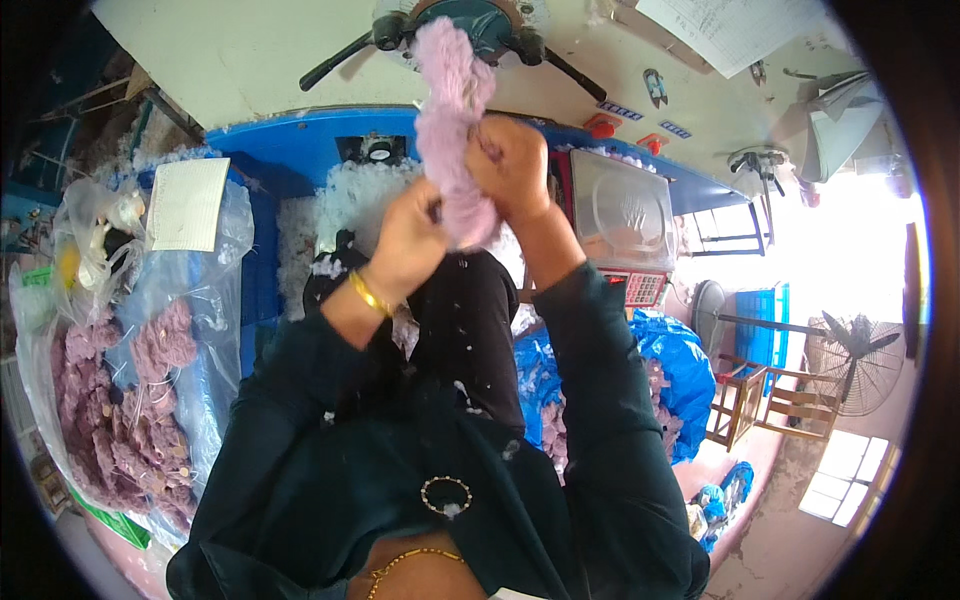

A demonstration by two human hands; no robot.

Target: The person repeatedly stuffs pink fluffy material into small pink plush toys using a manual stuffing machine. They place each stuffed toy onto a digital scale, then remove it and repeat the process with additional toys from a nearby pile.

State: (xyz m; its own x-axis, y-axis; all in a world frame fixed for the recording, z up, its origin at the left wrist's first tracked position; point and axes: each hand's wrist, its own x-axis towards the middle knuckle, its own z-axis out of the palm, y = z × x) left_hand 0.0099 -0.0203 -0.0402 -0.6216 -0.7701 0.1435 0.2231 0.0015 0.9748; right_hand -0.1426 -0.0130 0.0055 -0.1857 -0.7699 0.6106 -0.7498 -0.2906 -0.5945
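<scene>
A fluffy mauve-pink hank of yarn hangs lengthwise in front of me, slightly blurred. My right hand is closed in a fist against its right side, around the middle. Lower down, my left hand, with a gold bangle at the wrist, has its fingers curled round the hank's bottom end. The hank's upper end overlaps a dark machine head with black lever handles, mounted on the pale surface. Part of the hank is hidden behind my fingers.
At left, a clear plastic bag holds several mauve hanks, with a lined paper on top. White fluff covers the area by my knees. To the right are a scale, a blue bag with more hanks, a wooden chair and a fan.
</scene>
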